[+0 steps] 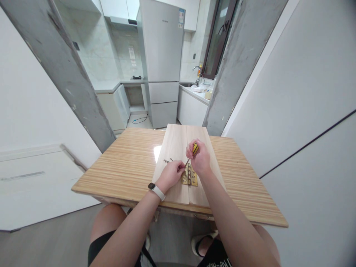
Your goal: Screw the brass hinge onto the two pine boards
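Two pale wooden boards [174,148] lie side by side on a striped wooden table [130,163]. A brass hinge [189,179] sits over the seam between them, near me. My right hand [199,158] is closed round a screwdriver with a yellow and black handle [195,148], its tip pointing down at the hinge. My left hand [171,175], with a white watch on its wrist, pinches something small at the hinge's left edge, close to the screwdriver tip. A few loose screws [167,161] lie on the left board just beyond my left hand.
The table stands between two grey concrete pillars [69,74]. Behind is a kitchen with a tall white fridge [162,63], counters and a sink with a tap [197,74]. White walls run along both sides. My knees show under the table's near edge.
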The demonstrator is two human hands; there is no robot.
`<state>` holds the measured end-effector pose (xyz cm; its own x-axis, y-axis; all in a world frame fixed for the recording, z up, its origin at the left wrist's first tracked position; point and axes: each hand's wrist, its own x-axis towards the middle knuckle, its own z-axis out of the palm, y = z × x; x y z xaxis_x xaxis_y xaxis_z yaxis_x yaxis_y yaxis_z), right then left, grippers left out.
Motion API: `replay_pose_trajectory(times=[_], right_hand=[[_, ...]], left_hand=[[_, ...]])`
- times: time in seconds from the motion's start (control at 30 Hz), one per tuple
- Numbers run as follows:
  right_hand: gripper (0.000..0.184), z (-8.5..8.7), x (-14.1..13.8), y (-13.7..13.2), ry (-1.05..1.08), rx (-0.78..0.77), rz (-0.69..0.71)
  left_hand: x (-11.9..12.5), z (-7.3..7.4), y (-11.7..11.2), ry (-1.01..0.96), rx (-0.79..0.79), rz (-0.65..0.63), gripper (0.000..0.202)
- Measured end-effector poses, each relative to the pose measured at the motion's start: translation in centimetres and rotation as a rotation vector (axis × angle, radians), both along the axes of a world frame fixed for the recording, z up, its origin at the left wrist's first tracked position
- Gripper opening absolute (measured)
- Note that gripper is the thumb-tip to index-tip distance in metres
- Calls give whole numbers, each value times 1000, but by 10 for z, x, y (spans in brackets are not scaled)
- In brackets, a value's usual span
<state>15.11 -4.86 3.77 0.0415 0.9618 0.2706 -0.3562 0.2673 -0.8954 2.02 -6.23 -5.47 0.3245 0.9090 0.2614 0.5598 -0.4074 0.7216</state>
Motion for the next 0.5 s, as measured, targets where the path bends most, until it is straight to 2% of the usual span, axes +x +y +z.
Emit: replay_pose_trajectory(times=[0.23, 0.4, 0.5], right_hand=[[42, -1, 3, 7, 6, 2, 112], [39, 0, 2, 7, 1, -15, 132], [36, 1, 4, 7, 11, -22, 237]], left_hand=[[-1, 1, -1, -4, -4, -7, 8], [-1, 1, -1, -5, -7, -4, 9], [-1, 1, -1, -14, -7, -20, 9]])
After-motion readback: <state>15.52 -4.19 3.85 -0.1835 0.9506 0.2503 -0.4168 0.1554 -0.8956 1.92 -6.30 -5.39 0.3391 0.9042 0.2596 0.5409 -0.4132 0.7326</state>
